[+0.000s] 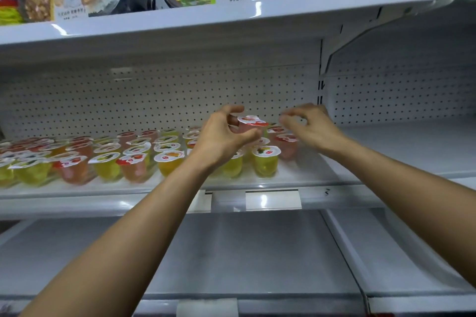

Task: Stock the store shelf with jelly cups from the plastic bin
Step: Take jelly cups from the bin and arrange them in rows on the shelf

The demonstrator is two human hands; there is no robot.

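One pink jelly cup in left grip; right grip state unclear; perhaps forty cups shelved.

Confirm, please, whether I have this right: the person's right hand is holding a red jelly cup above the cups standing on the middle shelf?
Not quite: the head view shows the left hand gripping the red jelly cup; the right hand is beside it, apart from that cup. The rest holds: it is held above the cups standing on the middle shelf.
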